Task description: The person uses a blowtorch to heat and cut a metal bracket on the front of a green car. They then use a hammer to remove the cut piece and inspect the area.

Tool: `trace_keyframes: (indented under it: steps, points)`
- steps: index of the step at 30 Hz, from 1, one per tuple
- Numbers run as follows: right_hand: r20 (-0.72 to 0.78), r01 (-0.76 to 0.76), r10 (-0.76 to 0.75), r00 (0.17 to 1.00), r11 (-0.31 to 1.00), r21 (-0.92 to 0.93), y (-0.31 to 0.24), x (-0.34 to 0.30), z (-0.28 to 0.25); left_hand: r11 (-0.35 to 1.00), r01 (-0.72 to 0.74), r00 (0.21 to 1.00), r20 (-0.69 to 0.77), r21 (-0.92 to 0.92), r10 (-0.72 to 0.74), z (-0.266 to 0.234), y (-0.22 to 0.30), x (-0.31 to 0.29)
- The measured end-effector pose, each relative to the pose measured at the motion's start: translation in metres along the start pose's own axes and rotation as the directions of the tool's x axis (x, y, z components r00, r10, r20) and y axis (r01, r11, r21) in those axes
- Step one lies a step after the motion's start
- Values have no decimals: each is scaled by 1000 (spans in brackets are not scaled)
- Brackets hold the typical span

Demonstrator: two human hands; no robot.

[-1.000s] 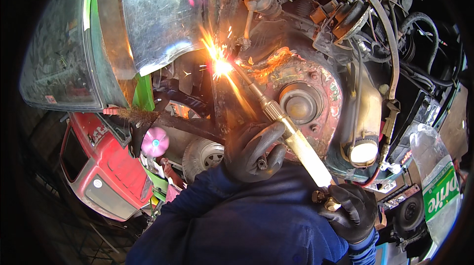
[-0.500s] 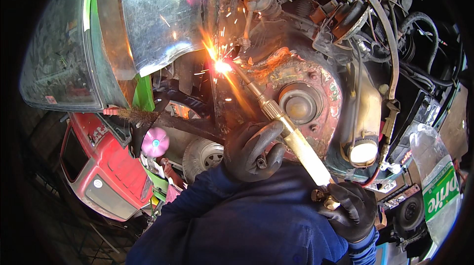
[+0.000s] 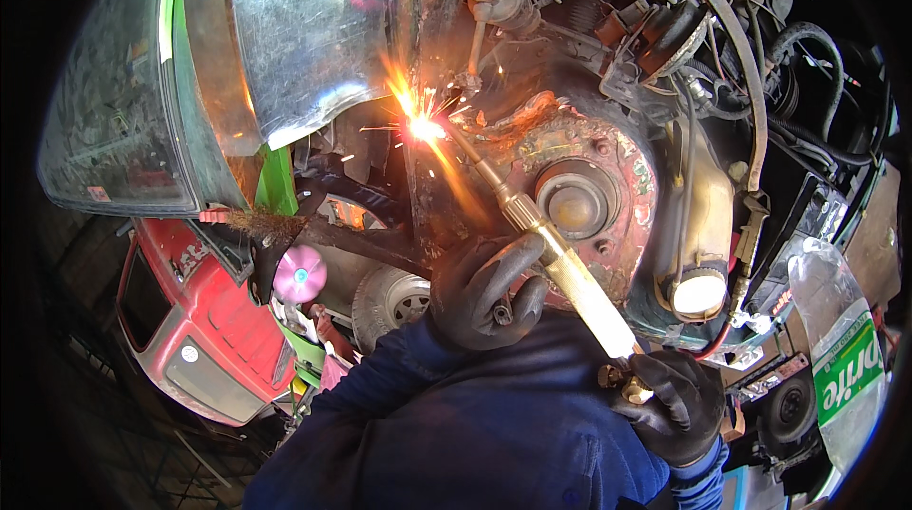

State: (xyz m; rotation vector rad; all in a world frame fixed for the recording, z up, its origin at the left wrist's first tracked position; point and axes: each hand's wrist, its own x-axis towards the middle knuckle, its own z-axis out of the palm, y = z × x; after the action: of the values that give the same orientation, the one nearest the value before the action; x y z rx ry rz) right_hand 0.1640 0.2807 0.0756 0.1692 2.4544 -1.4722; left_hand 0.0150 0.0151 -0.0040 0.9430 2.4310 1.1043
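Gripping torch (image 3: 576,284) | right hand (image 3: 678,407): low, round valve end (image 3: 623,383) | left hand (image 3: 483,293): forward, curled round small metal piece (image 3: 503,311)

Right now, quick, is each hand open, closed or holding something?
Left hand: fingers curled beside the torch; whether it grips cannot be told.
Right hand: closed, holding the torch's rear end.

Torch (image 3: 584,293) is btwn wheel (image 3: 391,302) on L & bottle (image 3: 847,368) far R.
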Motion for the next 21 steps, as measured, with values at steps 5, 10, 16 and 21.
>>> trace_keyframes:
  steps: [5,10,16,21]
  points:
    - [-6,-13,13,1000,1000,25,-1,-1,-1,1000,-13,1000,-14,0,13,1,0,0]
    - [21,-54,53,998,996,65,-3,2,-4,999,3,1000,3,-32,-3,0,-1,-1]
    - [26,-68,66,997,995,69,-4,4,-4,1000,14,1000,-2,-28,-14,0,0,-1]
    - [40,-68,65,997,996,56,-4,4,-5,1000,-20,1000,-9,10,20,0,-1,-1]
